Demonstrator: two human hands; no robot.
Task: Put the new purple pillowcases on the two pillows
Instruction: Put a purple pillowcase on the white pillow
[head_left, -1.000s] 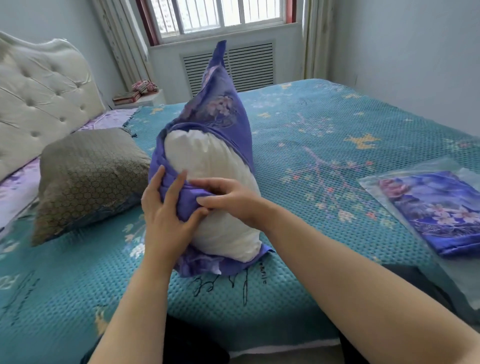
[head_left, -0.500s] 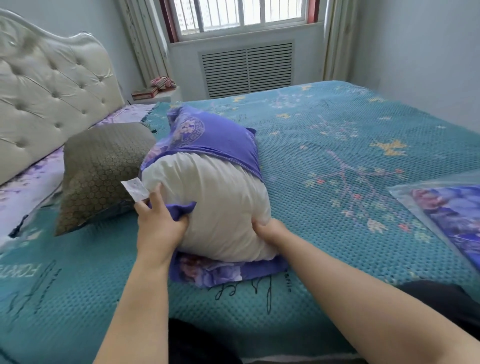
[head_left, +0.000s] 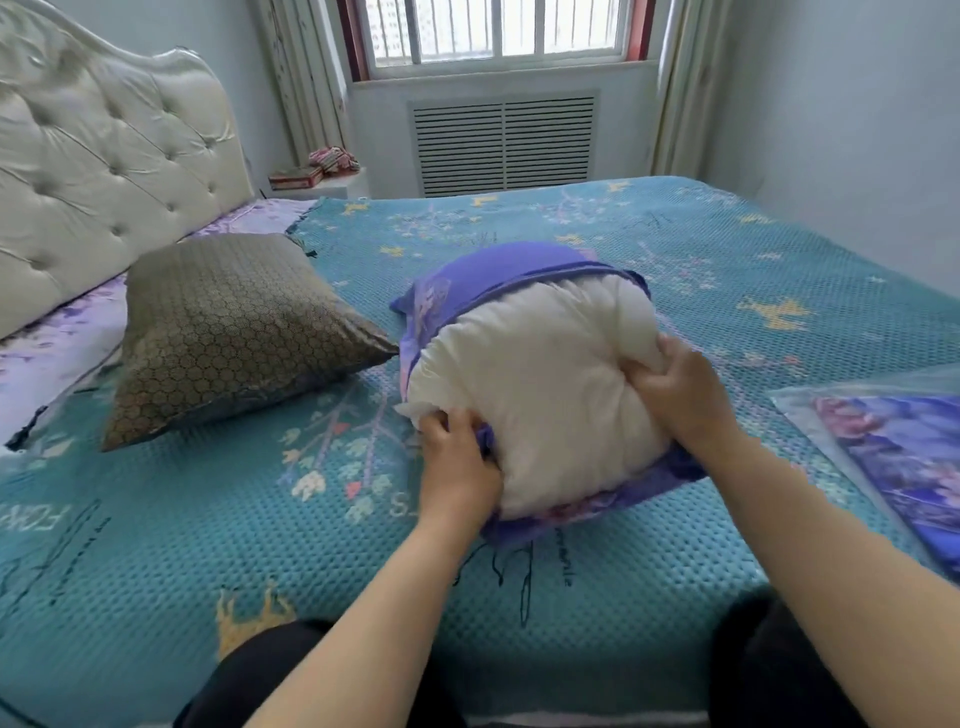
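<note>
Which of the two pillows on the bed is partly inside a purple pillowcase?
The white pillow held by both hands; the brown patterned pillow near the headboard lies untouched.

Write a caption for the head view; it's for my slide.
Left hand grips the purple floral pillowcase edge while right hand squeezes the white pillow.

Soft matt white pillow (head_left: 540, 384) in smooth purple cloth pillowcase (head_left: 519, 270); waffle-textured bedspread (head_left: 156, 519); glossy tufted headboard (head_left: 104, 166).
</note>
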